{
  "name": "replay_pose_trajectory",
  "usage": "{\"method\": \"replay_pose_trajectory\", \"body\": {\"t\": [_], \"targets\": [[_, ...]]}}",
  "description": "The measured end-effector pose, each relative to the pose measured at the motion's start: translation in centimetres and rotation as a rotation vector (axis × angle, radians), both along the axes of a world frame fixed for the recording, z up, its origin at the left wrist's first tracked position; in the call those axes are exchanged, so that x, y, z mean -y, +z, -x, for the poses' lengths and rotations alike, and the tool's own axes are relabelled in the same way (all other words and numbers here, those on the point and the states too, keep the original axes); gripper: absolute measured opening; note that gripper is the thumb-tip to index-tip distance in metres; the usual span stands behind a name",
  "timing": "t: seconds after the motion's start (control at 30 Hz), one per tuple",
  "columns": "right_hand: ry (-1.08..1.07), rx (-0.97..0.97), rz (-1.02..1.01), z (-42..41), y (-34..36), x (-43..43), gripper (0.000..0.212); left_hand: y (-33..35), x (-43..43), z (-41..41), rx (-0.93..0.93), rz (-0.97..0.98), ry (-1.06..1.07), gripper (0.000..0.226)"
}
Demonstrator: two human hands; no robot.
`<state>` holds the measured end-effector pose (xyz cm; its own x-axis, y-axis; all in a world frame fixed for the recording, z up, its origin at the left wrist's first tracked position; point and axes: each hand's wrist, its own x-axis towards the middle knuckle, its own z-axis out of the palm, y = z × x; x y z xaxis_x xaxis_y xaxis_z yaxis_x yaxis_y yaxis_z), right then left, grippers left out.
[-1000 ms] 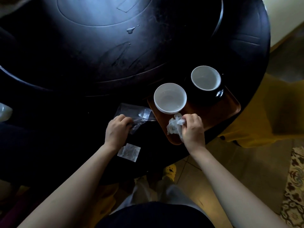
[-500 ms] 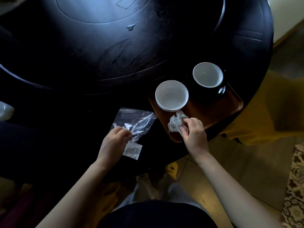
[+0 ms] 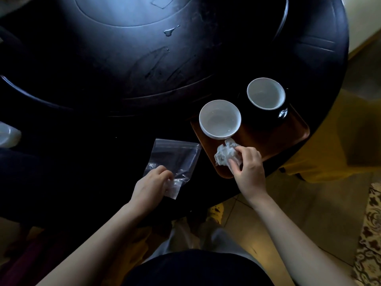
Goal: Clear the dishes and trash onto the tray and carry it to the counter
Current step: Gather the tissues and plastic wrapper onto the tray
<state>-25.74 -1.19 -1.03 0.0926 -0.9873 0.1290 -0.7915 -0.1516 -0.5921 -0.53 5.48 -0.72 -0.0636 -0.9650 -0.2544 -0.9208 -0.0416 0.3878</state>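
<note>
On the near right edge of the dark round desk (image 3: 144, 69) sits a brown tray (image 3: 266, 145) carrying a white bowl (image 3: 220, 119) and, farther right, a dark cup (image 3: 266, 93) (white inside). The right hand (image 3: 249, 168) has its fingers clamped on a crumpled napkin (image 3: 223, 153) at the tray's near end. The left hand (image 3: 151, 184) pinches a clear plastic bag (image 3: 175, 155) lying on the desk, left of the tray.

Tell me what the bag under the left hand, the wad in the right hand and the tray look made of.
Bag: clear thin plastic film, glossy, the dark table showing through it. Wad: white crumpled tissue or paper napkin, matte and creased. Tray: reddish-brown, smooth, with a raised rim; wood or plastic, I cannot tell.
</note>
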Motion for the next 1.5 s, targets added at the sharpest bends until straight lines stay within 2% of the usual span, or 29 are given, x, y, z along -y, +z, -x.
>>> {"method": "replay_pose_trajectory", "body": {"t": [0.17, 0.3, 0.43, 0.53, 0.7, 0.87, 0.97, 1.03, 1.13, 1.2, 1.27, 1.4, 1.5], "targets": [[-0.007, 0.025, 0.046, 0.3, 0.3, -0.3, 0.028, -0.7, 0.9, 0.1, 0.052, 0.008, -0.097, 0.004], [-0.034, -0.039, 0.189, 0.0, 1.3, -0.6, 0.026, -1.2, 0.6, 0.2, 0.212, 0.007, -0.205, 0.023], [0.117, -0.125, 0.317, -2.5, 2.0, -1.8, 0.022, -1.5, 0.2, 0.1, 0.179, 0.024, -0.138, 0.019], [0.147, -0.123, 0.259, -4.2, 1.5, -2.4, 0.025, -1.3, 0.1, -0.4, 0.139, 0.079, -0.104, 0.003], [0.027, -0.090, 0.144, -3.7, 0.7, -1.7, 0.026, -0.3, 0.0, -1.7, 0.078, 0.177, -0.040, 0.024], [-0.061, -0.051, -0.006, -1.6, 0.1, -0.2, 0.023, -0.6, -0.8, -1.4, 0.094, 0.170, -0.215, 0.011], [-0.042, -0.061, -0.026, -1.3, 0.0, 0.5, 0.021, -1.3, -0.8, -1.2, 0.037, 0.059, -0.201, 0.034], [-0.047, -0.048, -0.038, -1.3, 0.2, 0.7, 0.023, -1.1, -0.3, -1.1, 0.017, 0.033, -0.191, 0.040], [-0.051, -0.040, -0.004, -1.1, 0.7, 0.3, 0.032, -0.7, 0.3, -0.9, 0.007, 0.076, -0.217, 0.016], [-0.062, -0.062, 0.042, -1.1, 1.4, -0.3, 0.039, -0.7, 0.7, -0.7, 0.040, 0.045, -0.238, 0.019], [-0.065, -0.082, 0.126, -1.2, 2.3, -1.0, 0.040, -0.9, 0.8, -0.3, 0.129, 0.036, -0.267, 0.008], [0.037, -0.055, 0.274, -3.3, 3.8, -3.8, 0.026, -1.3, 0.2, 0.3, 0.234, 0.056, -0.305, 0.026], [0.250, -0.033, 0.078, -6.0, 2.9, -6.6, 0.020, -1.4, -0.5, 0.3, 0.245, 0.094, -0.301, 0.020]]}}
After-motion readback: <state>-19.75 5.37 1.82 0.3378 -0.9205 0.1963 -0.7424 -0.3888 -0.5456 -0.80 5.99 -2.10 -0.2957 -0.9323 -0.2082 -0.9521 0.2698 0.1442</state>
